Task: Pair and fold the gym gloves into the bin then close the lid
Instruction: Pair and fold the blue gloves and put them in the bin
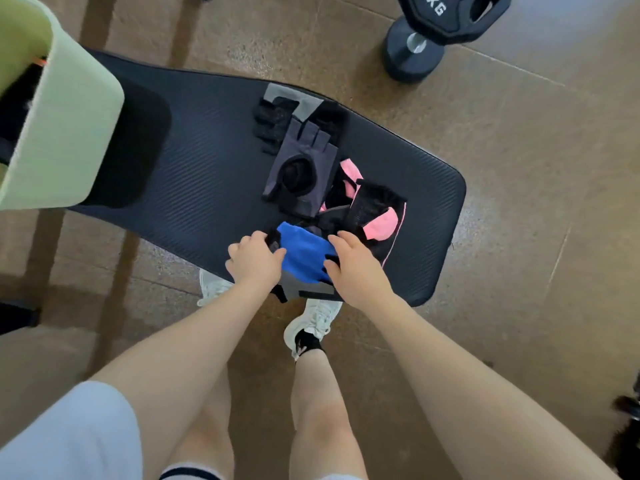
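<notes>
A blue gym glove [303, 256] with a grey wrist strap lies at the near edge of the black mat [207, 188]. My left hand [254, 261] grips its left side, fingers curled over dark fabric. My right hand [353, 265] holds its right side, thumb on the blue cloth. Behind it lie black-and-pink gloves [375, 213], a purple-grey fingerless glove [299, 168] and black gloves with grey straps [277, 119]. The pale green bin [65, 140] stands open at the left end of the mat, with dark contents showing inside.
A black dumbbell [414, 51] and a weight plate [450, 12] rest on the brown floor at the back right. My white sneakers [311, 323] stand at the mat's near edge. Dark gear sits at the far right edge of the view.
</notes>
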Action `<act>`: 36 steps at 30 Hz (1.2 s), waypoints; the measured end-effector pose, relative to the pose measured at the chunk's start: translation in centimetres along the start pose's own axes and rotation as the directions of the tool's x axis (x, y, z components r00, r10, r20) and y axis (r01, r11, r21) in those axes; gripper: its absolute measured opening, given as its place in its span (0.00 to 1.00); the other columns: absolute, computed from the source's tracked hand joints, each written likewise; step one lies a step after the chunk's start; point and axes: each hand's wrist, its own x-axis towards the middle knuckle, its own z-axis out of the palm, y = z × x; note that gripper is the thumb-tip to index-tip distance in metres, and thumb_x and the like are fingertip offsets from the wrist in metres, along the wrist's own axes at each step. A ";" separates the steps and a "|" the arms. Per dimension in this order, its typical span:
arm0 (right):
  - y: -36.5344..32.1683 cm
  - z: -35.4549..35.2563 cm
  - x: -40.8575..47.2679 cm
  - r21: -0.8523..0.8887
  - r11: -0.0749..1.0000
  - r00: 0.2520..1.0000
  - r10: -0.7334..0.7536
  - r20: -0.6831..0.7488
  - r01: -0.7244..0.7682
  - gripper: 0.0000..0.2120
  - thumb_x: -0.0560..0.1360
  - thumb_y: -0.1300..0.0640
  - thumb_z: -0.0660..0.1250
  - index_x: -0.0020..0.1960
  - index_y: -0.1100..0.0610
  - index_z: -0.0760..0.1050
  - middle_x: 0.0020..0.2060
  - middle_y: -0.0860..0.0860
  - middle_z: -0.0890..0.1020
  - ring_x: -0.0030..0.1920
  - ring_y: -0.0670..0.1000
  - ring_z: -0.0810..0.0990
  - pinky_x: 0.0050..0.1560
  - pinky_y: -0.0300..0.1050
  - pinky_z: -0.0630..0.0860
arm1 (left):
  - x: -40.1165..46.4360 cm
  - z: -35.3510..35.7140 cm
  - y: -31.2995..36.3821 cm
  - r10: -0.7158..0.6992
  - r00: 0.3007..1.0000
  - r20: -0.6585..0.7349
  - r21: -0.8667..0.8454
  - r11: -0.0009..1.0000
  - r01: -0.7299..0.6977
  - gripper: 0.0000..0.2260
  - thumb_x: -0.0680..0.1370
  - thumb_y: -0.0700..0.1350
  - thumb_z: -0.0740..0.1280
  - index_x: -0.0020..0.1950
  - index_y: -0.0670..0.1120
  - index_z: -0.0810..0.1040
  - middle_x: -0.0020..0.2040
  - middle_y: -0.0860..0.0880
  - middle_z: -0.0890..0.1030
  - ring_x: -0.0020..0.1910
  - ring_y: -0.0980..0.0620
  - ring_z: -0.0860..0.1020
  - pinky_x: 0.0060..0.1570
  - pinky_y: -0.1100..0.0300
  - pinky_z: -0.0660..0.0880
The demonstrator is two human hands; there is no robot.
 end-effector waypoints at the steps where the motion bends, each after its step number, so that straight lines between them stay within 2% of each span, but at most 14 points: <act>1: 0.1 0.0 -0.2 0.025 1.000 1.000 0.004 0.011 -0.005 0.23 0.79 0.56 0.57 0.73 0.59 0.59 0.75 0.54 0.59 0.74 0.54 0.58 0.70 0.49 0.61 | -0.2 -0.3 -0.1 0.020 0.999 0.036 -0.089 0.996 -0.016 0.16 0.76 0.49 0.65 0.61 0.44 0.72 0.58 0.43 0.77 0.58 0.44 0.71 0.52 0.51 0.68; 3: 0.1 -0.6 -0.9 0.100 0.995 1.000 0.028 0.005 -0.028 0.23 0.78 0.56 0.58 0.72 0.59 0.61 0.74 0.55 0.60 0.74 0.54 0.57 0.71 0.49 0.60 | -1.3 -1.7 -0.5 0.134 0.983 0.127 -0.302 0.949 -0.090 0.10 0.74 0.47 0.67 0.52 0.44 0.75 0.47 0.47 0.80 0.46 0.48 0.74 0.41 0.57 0.68; 4: -0.3 -1.1 -1.4 0.132 0.991 0.999 0.037 -0.039 -0.032 0.23 0.78 0.56 0.60 0.71 0.58 0.62 0.74 0.55 0.61 0.74 0.54 0.57 0.71 0.50 0.61 | -2.1 -3.1 -0.8 0.206 0.967 0.148 -0.345 0.928 -0.145 0.08 0.73 0.46 0.68 0.47 0.44 0.75 0.41 0.49 0.78 0.41 0.50 0.73 0.36 0.60 0.67; 6: -1.3 -2.2 -2.3 0.201 0.980 0.987 0.021 -0.159 0.011 0.22 0.76 0.55 0.63 0.69 0.56 0.66 0.72 0.54 0.65 0.72 0.54 0.60 0.70 0.49 0.61 | -3.4 -5.5 -1.1 0.320 0.934 0.159 -0.395 0.888 -0.236 0.05 0.72 0.45 0.70 0.43 0.46 0.75 0.35 0.54 0.76 0.35 0.55 0.72 0.34 0.65 0.67; 8: -3.3 -4.0 -3.7 0.323 0.937 0.976 -0.066 -0.210 0.133 0.21 0.75 0.55 0.65 0.67 0.54 0.69 0.68 0.51 0.69 0.69 0.50 0.65 0.69 0.43 0.61 | -4.7 -8.6 -1.1 0.420 0.890 0.177 -0.467 0.832 -0.299 0.05 0.72 0.43 0.71 0.41 0.51 0.76 0.33 0.57 0.77 0.32 0.61 0.73 0.33 0.70 0.70; 11: -6.9 -6.5 -5.5 0.537 0.828 0.986 -0.107 -0.129 0.160 0.13 0.75 0.56 0.65 0.59 0.51 0.74 0.56 0.42 0.76 0.58 0.42 0.72 0.57 0.33 0.66 | -6.0 -12.8 -0.6 0.529 0.819 0.223 -0.541 0.766 -0.347 0.10 0.71 0.41 0.71 0.39 0.57 0.78 0.30 0.60 0.79 0.31 0.64 0.75 0.34 0.69 0.74; 14: -9.7 -7.7 -5.9 0.649 0.744 0.987 -0.084 -0.139 0.155 0.05 0.74 0.59 0.66 0.50 0.52 0.75 0.46 0.44 0.79 0.52 0.46 0.78 0.57 0.40 0.72 | -6.7 -16.2 0.2 0.590 0.777 0.221 -0.638 0.690 -0.342 0.11 0.71 0.40 0.72 0.43 0.57 0.79 0.36 0.59 0.82 0.36 0.61 0.79 0.38 0.64 0.78; 19: -13.4 -9.1 -6.2 0.744 0.643 0.978 -0.042 -0.205 0.184 0.10 0.74 0.61 0.66 0.53 0.52 0.71 0.47 0.42 0.77 0.49 0.42 0.76 0.51 0.34 0.72 | -6.9 -19.4 0.4 0.595 0.766 0.243 -0.731 0.632 -0.258 0.08 0.75 0.40 0.67 0.45 0.54 0.79 0.40 0.56 0.83 0.40 0.57 0.80 0.43 0.61 0.77; 23: -15.7 -9.4 -6.2 0.671 0.701 0.935 0.020 -0.355 0.240 0.08 0.74 0.64 0.65 0.50 0.54 0.73 0.46 0.44 0.78 0.46 0.45 0.77 0.47 0.36 0.74 | -7.2 -20.4 0.3 0.505 0.797 0.331 -0.869 0.493 0.048 0.07 0.79 0.40 0.58 0.50 0.47 0.75 0.45 0.48 0.80 0.40 0.55 0.80 0.39 0.62 0.79; 25: -16.5 -9.5 -6.2 0.570 0.766 0.898 -0.020 -0.439 0.296 0.08 0.75 0.64 0.64 0.51 0.55 0.76 0.47 0.47 0.79 0.48 0.46 0.77 0.48 0.36 0.73 | -7.3 -20.7 0.0 0.491 0.791 0.364 -0.885 0.447 0.130 0.07 0.80 0.41 0.56 0.50 0.47 0.74 0.46 0.47 0.80 0.41 0.54 0.80 0.40 0.59 0.80; 28: -17.4 -9.5 -6.0 0.456 0.817 0.902 -0.167 -0.399 0.353 0.14 0.74 0.63 0.66 0.59 0.56 0.77 0.50 0.48 0.78 0.48 0.46 0.76 0.51 0.40 0.74 | -7.2 -20.8 -0.4 0.509 0.764 0.397 -0.894 0.402 0.198 0.12 0.81 0.47 0.53 0.55 0.44 0.73 0.49 0.45 0.81 0.43 0.51 0.82 0.46 0.54 0.80; 30: -17.5 -9.2 -5.5 0.385 0.843 0.893 -0.216 -0.396 0.375 0.16 0.73 0.62 0.68 0.60 0.55 0.77 0.50 0.49 0.78 0.48 0.47 0.77 0.51 0.42 0.75 | -6.9 -20.8 -0.4 0.488 0.772 0.407 -0.896 0.380 0.231 0.15 0.82 0.50 0.52 0.59 0.44 0.73 0.49 0.45 0.82 0.44 0.51 0.82 0.45 0.54 0.81; 34: -17.6 -8.4 -5.0 0.159 0.897 0.817 -0.289 -0.499 0.413 0.14 0.72 0.59 0.68 0.57 0.55 0.79 0.49 0.51 0.81 0.45 0.53 0.81 0.44 0.49 0.79 | -6.1 -20.7 0.0 0.412 0.842 0.348 -0.889 0.431 0.157 0.11 0.81 0.46 0.54 0.52 0.45 0.74 0.45 0.47 0.81 0.40 0.53 0.82 0.40 0.57 0.80; 36: -17.8 -8.3 -5.0 -0.007 0.914 0.764 -0.344 -0.545 0.406 0.13 0.71 0.58 0.67 0.54 0.56 0.81 0.48 0.51 0.83 0.40 0.53 0.82 0.38 0.47 0.80 | -5.7 -20.6 0.0 0.372 0.864 0.340 -0.877 0.457 0.148 0.11 0.82 0.44 0.53 0.50 0.46 0.75 0.45 0.47 0.81 0.40 0.52 0.82 0.41 0.57 0.79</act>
